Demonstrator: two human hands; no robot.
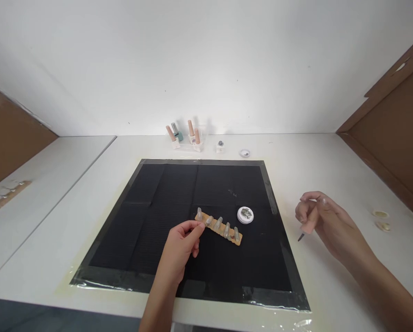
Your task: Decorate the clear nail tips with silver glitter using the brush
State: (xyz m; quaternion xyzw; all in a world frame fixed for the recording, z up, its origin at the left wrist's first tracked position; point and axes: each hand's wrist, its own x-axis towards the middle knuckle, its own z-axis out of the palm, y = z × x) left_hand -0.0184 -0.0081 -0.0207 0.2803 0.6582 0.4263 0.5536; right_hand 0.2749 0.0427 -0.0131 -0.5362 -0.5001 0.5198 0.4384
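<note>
Black mat (255, 272) on white table (296, 161). Tan strip (218, 230) with nail tips (227, 229) at mid-mat, can't tell if lifted; left hand (182, 242) pinches it near its left end. Right hand (334, 226), off right of mat, grips brush (309, 224), bristles down. Open pot (245, 215) beside strip.

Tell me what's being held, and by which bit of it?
The left grip pinches the tan strip by the edge near its left end. The right grip holds a brush by its peach-coloured handle.
</note>
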